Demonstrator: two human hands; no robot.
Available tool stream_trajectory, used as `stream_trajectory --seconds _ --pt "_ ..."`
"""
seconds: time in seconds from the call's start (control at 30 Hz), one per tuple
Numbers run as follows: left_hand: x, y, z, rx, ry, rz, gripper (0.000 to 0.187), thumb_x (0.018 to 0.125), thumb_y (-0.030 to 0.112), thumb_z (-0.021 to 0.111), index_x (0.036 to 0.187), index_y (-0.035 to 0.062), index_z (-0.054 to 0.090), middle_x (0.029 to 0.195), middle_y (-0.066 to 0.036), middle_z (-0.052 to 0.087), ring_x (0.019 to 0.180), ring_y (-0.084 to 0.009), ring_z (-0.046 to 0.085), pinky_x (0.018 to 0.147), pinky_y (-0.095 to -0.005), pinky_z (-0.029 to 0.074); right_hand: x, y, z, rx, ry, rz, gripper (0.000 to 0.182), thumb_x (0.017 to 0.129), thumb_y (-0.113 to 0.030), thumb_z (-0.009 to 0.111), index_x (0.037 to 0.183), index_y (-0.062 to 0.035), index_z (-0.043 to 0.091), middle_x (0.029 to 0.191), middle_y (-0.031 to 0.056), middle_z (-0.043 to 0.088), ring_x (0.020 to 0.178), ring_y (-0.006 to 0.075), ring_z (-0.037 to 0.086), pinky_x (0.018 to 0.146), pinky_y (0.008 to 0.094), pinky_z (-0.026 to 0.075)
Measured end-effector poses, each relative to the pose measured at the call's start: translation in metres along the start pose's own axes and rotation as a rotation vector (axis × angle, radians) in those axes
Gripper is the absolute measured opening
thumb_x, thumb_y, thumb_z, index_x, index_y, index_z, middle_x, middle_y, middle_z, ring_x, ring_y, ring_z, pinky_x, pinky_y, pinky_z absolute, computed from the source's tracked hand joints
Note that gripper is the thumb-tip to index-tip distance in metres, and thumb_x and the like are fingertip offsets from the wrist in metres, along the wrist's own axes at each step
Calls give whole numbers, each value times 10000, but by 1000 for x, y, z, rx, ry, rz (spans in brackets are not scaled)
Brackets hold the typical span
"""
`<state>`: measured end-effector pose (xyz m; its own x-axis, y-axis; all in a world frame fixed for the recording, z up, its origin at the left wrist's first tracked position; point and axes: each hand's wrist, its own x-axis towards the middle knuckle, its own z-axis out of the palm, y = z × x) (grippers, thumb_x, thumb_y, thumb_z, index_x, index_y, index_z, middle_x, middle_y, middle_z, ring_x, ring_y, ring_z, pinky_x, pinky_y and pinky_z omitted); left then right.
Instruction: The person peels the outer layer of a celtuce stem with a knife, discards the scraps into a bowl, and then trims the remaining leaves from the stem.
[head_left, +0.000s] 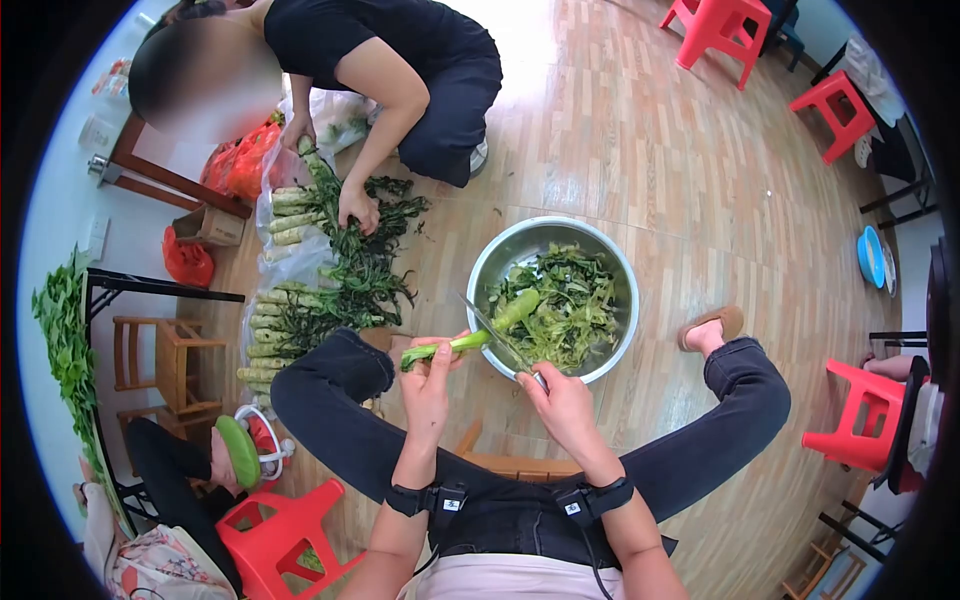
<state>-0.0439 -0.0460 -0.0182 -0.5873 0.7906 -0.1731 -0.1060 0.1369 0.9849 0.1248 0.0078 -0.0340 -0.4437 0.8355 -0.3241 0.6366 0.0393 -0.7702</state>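
Evidently, over the left rim of the steel bowl (626, 300), a celtuce stalk (516, 310) is clasped narrow-end by the left hand (427, 392); likely stiff but slick, it is best gripped there, clear of the knife (509, 350) grasped by the right hand (564, 408)

1 basin (497, 265) stands on the floor (600, 130), leafy trimmings (578, 300) inside it, 2 celtuce piles (268, 335) to its left.

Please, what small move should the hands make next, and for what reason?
Probably the right hand should slide the knife along the stem to take another strip. The left hand grips its leafy end, the blade already crosses it, and the bowl below holds leaves and peelings.
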Motion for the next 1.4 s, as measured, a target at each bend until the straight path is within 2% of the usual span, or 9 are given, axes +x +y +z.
stream_trajectory --seconds 0.33,0.4,0.63,0.73,0.93,1.03,1.13,1.2,1.4 --pt "-5 1 4 -28 -48 -25 136 951 137 453 991 10 482 1062 -189 609 1014 -204 590 810 -280 483 1 -5 -12 32 -59 15 316 866 -369 557 873 -55 597 565 159 578 585 371 589 537 439 457" --pt "-8 -1 3 13 -34 10 180 959 190 435 975 19 490 1047 -203 613 976 -223 608 798 -301 502 2 0 -6 16 -42 28 318 866 -371 557 876 -57 600 566 163 578 591 371 592 537 440 458" --pt "-10 -2 4 12 -33 13 175 960 182 434 972 18 492 1041 -195 616 991 -227 605 791 -296 502 8 8 3 -30 -18 12 321 862 -379 558 876 -62 604 576 181 581 597 374 598 537 449 461" --pt "-13 -4 5 0 -54 3 173 960 179 433 968 17 492 1045 -197 615 1000 -231 603 796 -299 500 14 20 12 -121 74 3 327 864 -386 548 871 -64 604 582 184 585 595 373 600 534 454 461" --pt "-15 -3 9 -86 -42 -34 144 938 132 482 1005 5 491 1081 -183 602 1003 -184 580 848 -281 463 26 28 23 -65 103 -3 334 868 -397 534 849 -69 593 587 177 588 582 368 600 525 458 461" --pt "-13 -5 17 44 -28 88 168 918 114 515 1035 -7 505 1068 -144 598 982 -143 565 854 -262 446 34 17 31 -66 105 17 310 858 -365 558 833 -57 587 595 166 581 598 359 593 538 443 449" --pt "-5 -25 21 181 -6 72 209 899 93 544 1074 -16 511 1044 -99 590 954 -109 548 850 -244 431 39 9 36 -151 95 -6 314 856 -367 555 814 -57 575 601 170 585 602 359 595 542 453 452" --pt "0 -39 24 0 72 -27 232 896 96 553 1096 -13 508 1028 -74 586 942 -100 544 845 -233 422 39 7 37 -173 103 -32 318 854 -371 552 809 -57 570 604 171 590 609 363 597 545 463 455" --pt "-3 -52 30 -4 72 -66 211 900 106 548 1073 -9 511 1055 -85 588 954 -99 531 846 -229 416 30 13 30 -238 88 -25 355 869 -407 520 818 -57 555 582 175 595 581 361 611 528 452 481"
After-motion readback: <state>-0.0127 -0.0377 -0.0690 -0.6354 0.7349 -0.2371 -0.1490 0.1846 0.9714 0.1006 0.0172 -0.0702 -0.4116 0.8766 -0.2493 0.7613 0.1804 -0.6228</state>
